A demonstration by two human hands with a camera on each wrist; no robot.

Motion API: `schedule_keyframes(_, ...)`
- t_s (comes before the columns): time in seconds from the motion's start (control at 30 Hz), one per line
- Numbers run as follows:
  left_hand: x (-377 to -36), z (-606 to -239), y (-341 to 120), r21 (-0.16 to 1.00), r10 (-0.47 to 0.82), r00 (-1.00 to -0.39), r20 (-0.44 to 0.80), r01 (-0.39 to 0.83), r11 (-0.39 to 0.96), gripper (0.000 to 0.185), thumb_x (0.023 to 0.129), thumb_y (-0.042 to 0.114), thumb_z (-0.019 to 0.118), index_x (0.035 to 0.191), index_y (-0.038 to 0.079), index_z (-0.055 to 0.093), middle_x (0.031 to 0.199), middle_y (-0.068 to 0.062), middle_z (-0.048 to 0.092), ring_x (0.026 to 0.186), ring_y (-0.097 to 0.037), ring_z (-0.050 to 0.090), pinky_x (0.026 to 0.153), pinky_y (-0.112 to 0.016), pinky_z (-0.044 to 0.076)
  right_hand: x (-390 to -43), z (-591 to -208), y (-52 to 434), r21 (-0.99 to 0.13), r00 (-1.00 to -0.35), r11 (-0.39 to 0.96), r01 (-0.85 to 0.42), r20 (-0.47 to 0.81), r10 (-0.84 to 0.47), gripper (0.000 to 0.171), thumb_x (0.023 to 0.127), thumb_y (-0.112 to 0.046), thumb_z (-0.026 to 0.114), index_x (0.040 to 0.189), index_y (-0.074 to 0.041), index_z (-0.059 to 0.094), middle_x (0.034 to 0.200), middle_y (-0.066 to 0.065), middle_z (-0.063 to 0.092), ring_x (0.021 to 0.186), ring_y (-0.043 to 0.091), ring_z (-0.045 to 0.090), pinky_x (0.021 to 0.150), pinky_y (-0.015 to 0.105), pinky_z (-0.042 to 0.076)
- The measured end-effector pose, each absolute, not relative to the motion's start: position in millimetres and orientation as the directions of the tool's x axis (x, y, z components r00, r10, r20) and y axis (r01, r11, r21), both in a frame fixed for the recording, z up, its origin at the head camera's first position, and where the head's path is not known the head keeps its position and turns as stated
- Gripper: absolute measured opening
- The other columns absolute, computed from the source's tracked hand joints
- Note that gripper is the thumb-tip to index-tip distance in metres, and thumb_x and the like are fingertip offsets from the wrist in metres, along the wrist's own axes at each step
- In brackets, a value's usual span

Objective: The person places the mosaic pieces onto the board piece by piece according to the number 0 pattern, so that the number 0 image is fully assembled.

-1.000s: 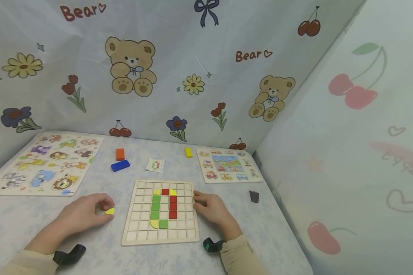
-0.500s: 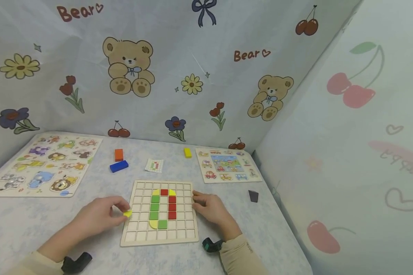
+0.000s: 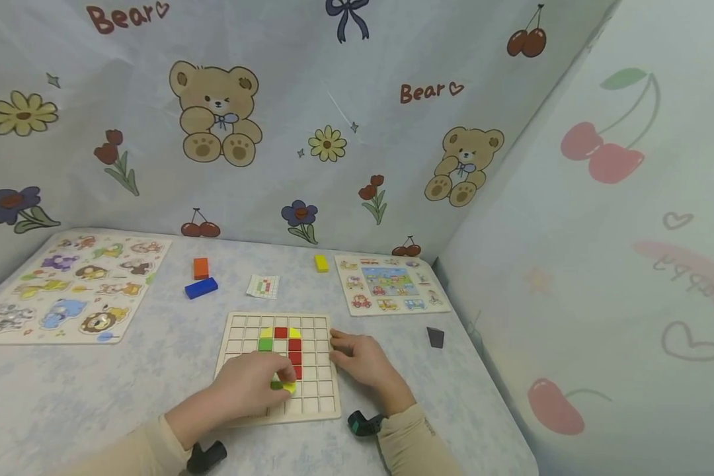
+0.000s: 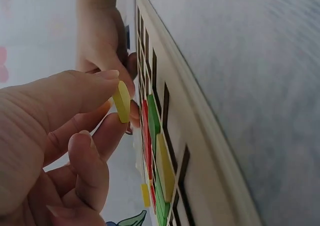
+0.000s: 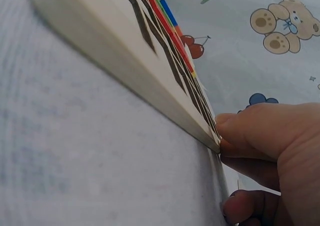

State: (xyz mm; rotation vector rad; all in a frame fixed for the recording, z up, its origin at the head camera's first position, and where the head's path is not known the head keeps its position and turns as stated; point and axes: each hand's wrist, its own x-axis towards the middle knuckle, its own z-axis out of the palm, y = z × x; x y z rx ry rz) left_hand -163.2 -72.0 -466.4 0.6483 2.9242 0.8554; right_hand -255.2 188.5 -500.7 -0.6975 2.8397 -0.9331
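Note:
My left hand [image 3: 246, 382] is over the lower part of a wooden grid board [image 3: 317, 413]. Between thumb and forefinger it pinches a small yellow tile with a curved side [image 4: 121, 102], held just above the grid in the left wrist view. Red tiles [image 3: 295, 345], green tiles [image 3: 265, 344] and yellow corner tiles [image 3: 295, 332] lie in the board's squares as a ring. Several left-side tiles are hidden beneath the left hand in the head view. At the board's right edge, my right hand [image 3: 365, 363] grips the rim between thumb [image 5: 232, 123] and fingers.
Behind the board lie a small pattern card [image 3: 264, 287], an orange block [image 3: 200, 268], a blue block [image 3: 201, 288] and a yellow block [image 3: 321, 264]. An animal puzzle [image 3: 116, 330] is at left, a vehicle puzzle [image 3: 345, 291] at back right, a dark block [image 3: 436, 337] at right.
My left hand has carried the yellow tile rightward from the table beside the board to over its lower middle squares. The right hand stays at the board's right edge.

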Motion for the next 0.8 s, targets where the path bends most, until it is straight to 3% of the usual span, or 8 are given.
schedule_keyframes(0.23,-169.3,-475.1,-60.4,0.481,0.418,-0.905,0.077,0.401,0.78,0.016,0.08,0.028,0.086,0.086,0.032,0.072,0.083,0.022,0.064,0.073,0.002,0.054,0.063,-0.031,0.047,-254.5,-497.9,185.2,-0.578,-0.884,0.699,-0.421,0.087,-0.46,0.038,0.098,-0.025,0.068,0.132,-0.01,0.07,0.145,-0.003,0.061,0.137,0.02,0.056,0.112,0.044,0.045)
schedule_keyframes(0.8,-171.3,-476.0,-64.9,0.522,0.408,-0.91,0.071,0.382,0.762,0.01,0.081,0.028,0.086,0.083,0.032,0.077,0.084,0.021,0.065,0.072,0.001,0.058,0.06,-0.031,0.048,-255.1,-497.8,180.5,-0.596,-0.887,0.691,-0.408,0.079,-0.455,0.037,0.098,-0.025,0.069,0.131,-0.009,0.071,0.145,-0.002,0.062,0.136,0.021,0.056,0.111,0.045,0.046)
